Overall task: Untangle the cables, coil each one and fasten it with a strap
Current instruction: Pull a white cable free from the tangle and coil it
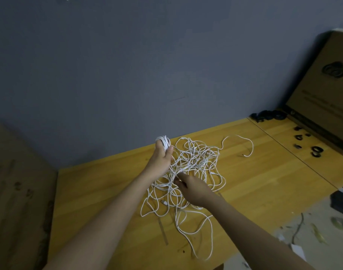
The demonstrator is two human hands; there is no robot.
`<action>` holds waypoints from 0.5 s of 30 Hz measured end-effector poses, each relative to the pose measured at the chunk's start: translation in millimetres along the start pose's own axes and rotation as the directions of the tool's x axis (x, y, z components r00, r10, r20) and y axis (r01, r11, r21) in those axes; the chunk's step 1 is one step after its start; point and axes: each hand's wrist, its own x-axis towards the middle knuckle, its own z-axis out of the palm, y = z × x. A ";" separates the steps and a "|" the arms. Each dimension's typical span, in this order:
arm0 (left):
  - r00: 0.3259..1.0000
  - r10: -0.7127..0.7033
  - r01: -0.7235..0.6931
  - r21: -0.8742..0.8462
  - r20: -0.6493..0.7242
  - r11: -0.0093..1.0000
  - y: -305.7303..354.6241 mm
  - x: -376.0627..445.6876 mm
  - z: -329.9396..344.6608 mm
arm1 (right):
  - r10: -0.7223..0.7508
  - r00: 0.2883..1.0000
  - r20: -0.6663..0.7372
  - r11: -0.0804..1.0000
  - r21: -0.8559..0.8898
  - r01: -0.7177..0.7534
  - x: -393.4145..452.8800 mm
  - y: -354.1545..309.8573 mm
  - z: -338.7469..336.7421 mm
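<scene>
Wall (127, 65), flat grey-blue, fills the upper half of the view, and below it the yellow wooden surface (264, 182) runs from lower left to upper right, with a seam crossing its right part. A large brown cardboard box (326, 90) stands at the far right end, and another brown cardboard sheet (16, 191) rises along the left edge. In the middle of the surface lies the tangle of white cables (194, 158), a loose heap of loops with single strands trailing toward the near edge and one long loop reaching right. The left hand (162, 158) is raised over the heap's left side, fingers curled round a small white coil (163, 142) wound about them. The right hand (194, 189) is low on the heap, its fingertips pinching a strand of the tangle. Black straps (268, 115) sit in a pile at the far right by the box, and a few loose black loops (317, 151) lie scattered on the surface just in front of it.
</scene>
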 end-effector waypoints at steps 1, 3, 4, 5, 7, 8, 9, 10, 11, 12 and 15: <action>1.000 0.013 -0.015 0.054 0.027 0.998 -1.6 -1.3 0.2 | -0.009 1.000 0.007 1.000 -0.024 0.009 -1.8 1.0 0.1; 0.998 0.023 -0.031 0.125 0.064 0.992 -6.1 -4.0 1.4 | -0.043 0.999 0.018 0.996 -0.082 0.044 -5.5 1.5 0.2; 0.997 0.020 -0.032 0.156 0.075 0.987 -8.4 -5.0 1.5 | -0.067 0.998 0.014 0.990 -0.120 0.068 -7.7 0.7 -0.1; 0.996 0.017 -0.034 0.192 0.090 0.981 -10.9 -6.1 1.3 | -0.102 0.995 0.004 0.980 -0.170 0.101 -10.5 -0.4 -1.0; 0.988 0.002 -0.044 0.269 0.157 0.962 -16.3 -7.9 -0.1 | -0.215 0.976 -0.033 0.938 -0.287 0.197 -16.1 -2.4 -5.1; 0.979 -0.015 -0.046 0.292 0.204 0.955 -18.9 -8.9 -0.8 | -0.286 0.957 -0.053 0.910 -0.327 0.254 -19.4 -3.8 -8.5; 0.967 -0.036 -0.042 0.298 0.254 0.954 -21.1 -10.6 -1.4 | -0.364 0.929 -0.069 0.877 -0.362 0.316 -22.6 -4.9 -12.7; 0.952 -0.062 -0.029 0.289 0.301 0.957 -21.8 -13.4 -2.5 | -0.441 0.892 -0.094 0.837 -0.400 0.372 -24.9 -5.1 -18.0; 0.935 -0.090 -0.005 0.266 0.342 0.964 -21.2 -17.6 -4.0 | -0.505 0.852 -0.138 0.804 -0.434 0.407 -26.0 -4.4 -23.5; 0.921 -0.108 0.021 0.229 0.374 0.973 -19.0 -22.6 -5.6 | -0.547 0.814 -0.195 0.788 -0.450 0.421 -26.6 -3.3 -29.6; 0.895 -0.095 0.076 0.061 0.437 0.995 -7.4 -38.2 -10.2 | -0.517 0.772 -0.371 0.849 -0.337 0.407 -24.9 3.3 -45.5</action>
